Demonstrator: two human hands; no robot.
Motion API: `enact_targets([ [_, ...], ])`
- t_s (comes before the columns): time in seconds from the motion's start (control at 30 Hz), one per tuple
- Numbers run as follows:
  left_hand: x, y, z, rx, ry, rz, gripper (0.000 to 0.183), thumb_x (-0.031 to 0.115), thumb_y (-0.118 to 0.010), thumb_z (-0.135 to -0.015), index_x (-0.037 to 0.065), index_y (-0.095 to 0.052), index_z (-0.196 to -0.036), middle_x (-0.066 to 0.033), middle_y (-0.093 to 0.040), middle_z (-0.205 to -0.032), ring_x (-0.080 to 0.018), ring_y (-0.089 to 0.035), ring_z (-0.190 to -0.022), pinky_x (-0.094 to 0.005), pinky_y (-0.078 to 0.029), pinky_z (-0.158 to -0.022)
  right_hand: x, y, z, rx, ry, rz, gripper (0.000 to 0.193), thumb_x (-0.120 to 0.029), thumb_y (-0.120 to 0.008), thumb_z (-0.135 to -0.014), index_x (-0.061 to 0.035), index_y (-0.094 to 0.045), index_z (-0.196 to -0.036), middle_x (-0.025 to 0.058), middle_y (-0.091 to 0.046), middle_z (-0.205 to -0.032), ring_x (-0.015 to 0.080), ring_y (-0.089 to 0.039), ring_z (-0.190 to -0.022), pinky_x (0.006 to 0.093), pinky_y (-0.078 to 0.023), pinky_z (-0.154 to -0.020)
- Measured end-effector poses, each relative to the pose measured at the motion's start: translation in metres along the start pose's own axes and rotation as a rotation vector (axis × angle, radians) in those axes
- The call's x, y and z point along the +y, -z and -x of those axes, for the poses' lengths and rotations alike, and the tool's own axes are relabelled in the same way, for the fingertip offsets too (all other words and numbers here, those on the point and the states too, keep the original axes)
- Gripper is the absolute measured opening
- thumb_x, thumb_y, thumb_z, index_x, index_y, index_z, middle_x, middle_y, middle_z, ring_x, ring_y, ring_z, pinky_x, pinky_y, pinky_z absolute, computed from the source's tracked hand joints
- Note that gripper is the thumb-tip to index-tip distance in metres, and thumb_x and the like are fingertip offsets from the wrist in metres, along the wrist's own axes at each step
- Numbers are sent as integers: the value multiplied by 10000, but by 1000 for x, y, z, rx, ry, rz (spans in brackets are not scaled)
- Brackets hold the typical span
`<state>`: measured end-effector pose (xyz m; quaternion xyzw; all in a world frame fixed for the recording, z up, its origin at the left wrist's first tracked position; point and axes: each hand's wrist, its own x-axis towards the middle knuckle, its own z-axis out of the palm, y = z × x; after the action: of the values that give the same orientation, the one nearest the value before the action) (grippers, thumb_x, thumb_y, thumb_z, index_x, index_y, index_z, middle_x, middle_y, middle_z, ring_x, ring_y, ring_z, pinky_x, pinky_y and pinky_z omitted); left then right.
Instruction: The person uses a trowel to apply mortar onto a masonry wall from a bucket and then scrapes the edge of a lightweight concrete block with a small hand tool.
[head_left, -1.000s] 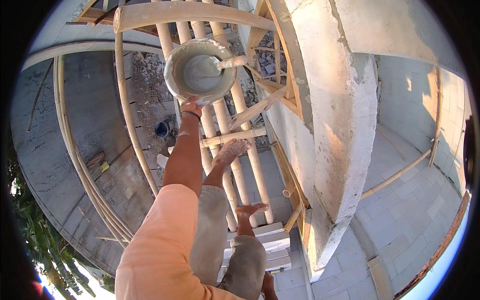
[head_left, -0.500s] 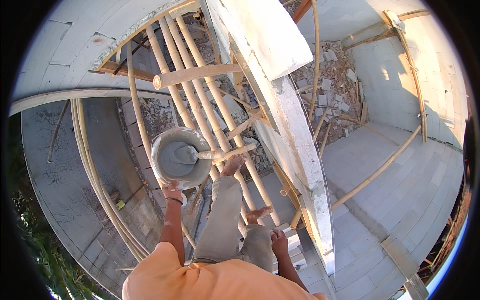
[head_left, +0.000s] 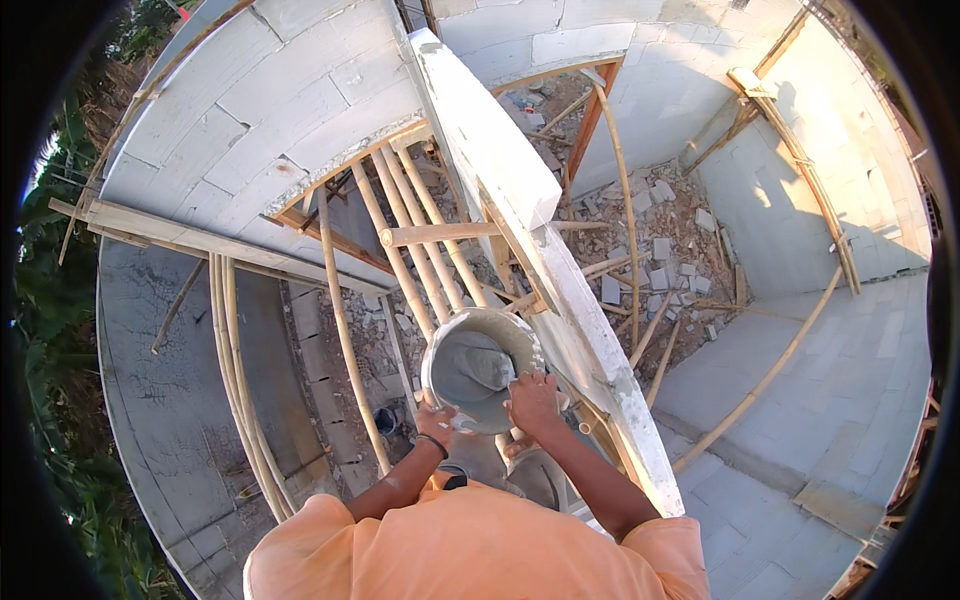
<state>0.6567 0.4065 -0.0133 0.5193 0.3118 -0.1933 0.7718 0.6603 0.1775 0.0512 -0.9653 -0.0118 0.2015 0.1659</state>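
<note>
A grey bucket (head_left: 516, 334) of wet mortar (head_left: 455, 372) is held in front of me, above the bamboo poles. My left hand (head_left: 436, 421) grips its near left rim. At the near right rim is my right hand (head_left: 535, 404), closed around the handle of a trowel (head_left: 489, 368). The trowel's blade lies in the mortar; its handle is hidden by my fingers. Just to the right of the bucket runs the narrow top of a white block wall (head_left: 590, 300), with a loose large block (head_left: 495, 125) resting farther along it.
Several bamboo poles (head_left: 412, 213) form the platform ahead, crossed by a thicker piece (head_left: 440, 234). Rubble (head_left: 655, 235) lies far below. More bamboo stands left (head_left: 228, 340), and a pole (head_left: 765, 385) leans at the right. A small dark bucket (head_left: 385, 420) sits below left.
My right hand has risen from beside my leg and taken the trowel's handle. The bucket has come nearer to my body and the wall. The view has shifted.
</note>
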Motion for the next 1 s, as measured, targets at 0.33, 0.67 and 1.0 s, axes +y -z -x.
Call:
enact_targets([
  [0.33, -39, -68, 86, -47, -16, -315, 389, -42, -677, -719, -10, -473, -1048, -106, -587, -840, -248, -625, -705, -402, -528, -551, 61, -10, 111, 110, -190, 211, 233, -240, -667, -724, -98, -713, -904, 80, -653, -1005, 265, -562, -1039, 445, -340, -893],
  [0.67, -53, -111, 117, -158, -49, -253, 362, -57, -654, -713, -4, -509, -1040, -51, -553, -780, -163, -534, -681, -349, -461, -620, 73, 44, 203, 37, -315, -22, 251, -87, -560, -813, 37, -511, -1025, 231, -607, -975, 361, -653, -865, 449, -537, -738],
  [1.0, -81, -103, 106, -79, -224, -359, 369, -70, -654, -716, 15, -512, -1046, -93, -576, -794, -214, -600, -688, -354, -493, -545, 79, -34, 212, 166, -341, -325, 320, -269, -624, -844, 32, -570, -938, 177, -622, -805, 322, -658, -745, 434, -532, -657],
])
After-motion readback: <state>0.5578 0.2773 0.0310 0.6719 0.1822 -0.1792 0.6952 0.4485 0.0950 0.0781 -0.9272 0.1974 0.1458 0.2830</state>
